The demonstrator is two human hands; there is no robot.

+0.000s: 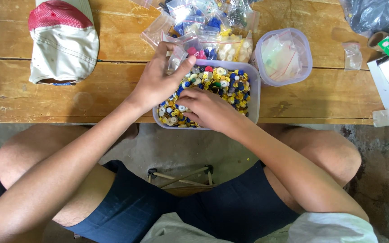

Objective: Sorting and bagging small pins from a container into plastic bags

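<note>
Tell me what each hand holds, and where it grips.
Left hand pinches a small clear bag at its lower edge. Right hand digs among buttons; any hold is hidden.

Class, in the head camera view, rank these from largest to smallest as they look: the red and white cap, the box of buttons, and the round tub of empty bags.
1. Box of buttons
2. Cap, close behind, so this is unsure
3. Round tub, clearly smallest

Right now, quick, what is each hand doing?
Left hand: fingers pinched on a small clear bag above the tub of buttons.
Right hand: fingers curled down among the buttons; holding anything cannot be told.
</note>
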